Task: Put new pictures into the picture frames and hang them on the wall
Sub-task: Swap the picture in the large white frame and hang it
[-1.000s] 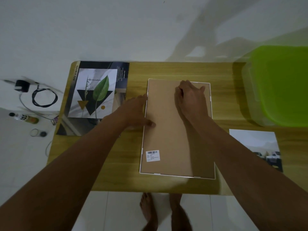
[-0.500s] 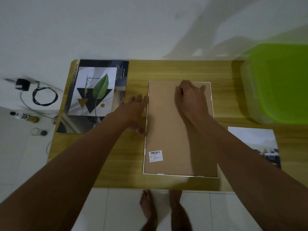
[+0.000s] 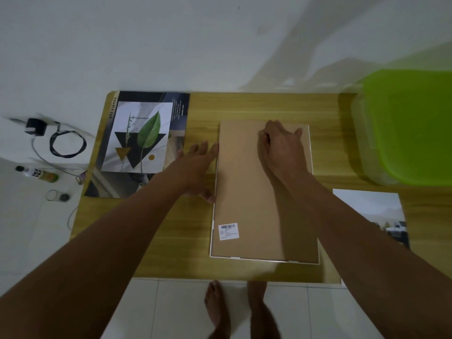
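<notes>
Frame (image 3: 264, 192) face-down, left fingers (image 3: 203, 149) spread at its edge — right fingers (image 3: 269, 133) curled (on backing)

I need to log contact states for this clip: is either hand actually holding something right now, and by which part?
Nothing is lifted. The right hand presses on the upper backing board of the face-down frame; the left hand lies flat against its left edge.

The table (image 3: 269, 106) is yellow-brown wood grain. The frame (image 3: 314, 192) has a plain tan back, a thin white rim and a white barcode label (image 3: 228, 231). The print (image 3: 141, 137) shows a green leaf over black and gold triangles on white. The bin (image 3: 411, 126) is lime green.
</notes>
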Demonstrator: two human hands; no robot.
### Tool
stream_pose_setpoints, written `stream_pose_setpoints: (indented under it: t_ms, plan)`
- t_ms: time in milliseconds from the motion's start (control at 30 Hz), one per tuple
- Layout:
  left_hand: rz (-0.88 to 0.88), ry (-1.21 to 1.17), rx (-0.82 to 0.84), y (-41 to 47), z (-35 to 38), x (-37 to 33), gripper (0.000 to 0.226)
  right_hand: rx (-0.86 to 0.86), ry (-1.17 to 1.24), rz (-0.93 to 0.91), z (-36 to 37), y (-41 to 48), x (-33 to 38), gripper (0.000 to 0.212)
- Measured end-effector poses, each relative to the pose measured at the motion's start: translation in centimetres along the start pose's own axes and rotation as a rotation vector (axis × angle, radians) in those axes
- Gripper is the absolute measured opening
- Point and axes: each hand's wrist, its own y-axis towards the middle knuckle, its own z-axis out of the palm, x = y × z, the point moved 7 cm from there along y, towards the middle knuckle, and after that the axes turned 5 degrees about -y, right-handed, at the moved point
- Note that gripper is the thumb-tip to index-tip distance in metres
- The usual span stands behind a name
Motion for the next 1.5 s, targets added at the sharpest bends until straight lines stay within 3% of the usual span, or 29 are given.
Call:
stream_pose_setpoints:
  t_ms: [167,267,433,633,833,967,1100,1267,1500]
  plan:
    - [-0.016,-0.257,-0.020,-0.2,0.0,-0.3,0.120,-0.042,0.012,-0.044,-0.2,-0.4,-0.1,0.020]
    - [-0.052,-0.424,-0.118,-0.3,-0.5,-0.6,0.104,-0.020,-0.010,-0.049,0.2,-0.4,0.2,0.026]
    - [-0.074,-0.426,-0.227,-0.2,-1.0,-1.0,0.104,0.035,-0.026,-0.053,0.7,-0.7,-0.3,0.028]
    - [-0.070,-0.482,-0.239,-0.3,-0.9,-1.7,0.104,0.253,-0.074,-0.061,0.3,-2.1,-1.4,0.072]
    - [-0.035,-0.527,-0.258,0.1,-0.9,-2.4,0.098,0.447,-0.156,0.116,0.2,-4.5,-4.5,0.104]
    - [-0.019,-0.532,-0.300,0.7,-1.1,-3.5,0.106,0.426,-0.098,0.096,0.5,-4.5,-3.3,0.115]
    - [-0.030,-0.462,-0.275,0.9,-1.1,-2.8,0.124,0.394,-0.030,0.137,0.1,-4.4,-3.9,0.118]
    - [0.007,-0.476,-0.304,0.6,-1.2,-2.5,0.106,0.336,-0.033,0.179,-1.4,-4.0,-5.5,0.111]
    - [-0.061,-0.409,-0.285,1.2,-1.6,-3.1,0.102,0.333,0.116,0.276,-2.1,-3.0,-6.6,0.116]
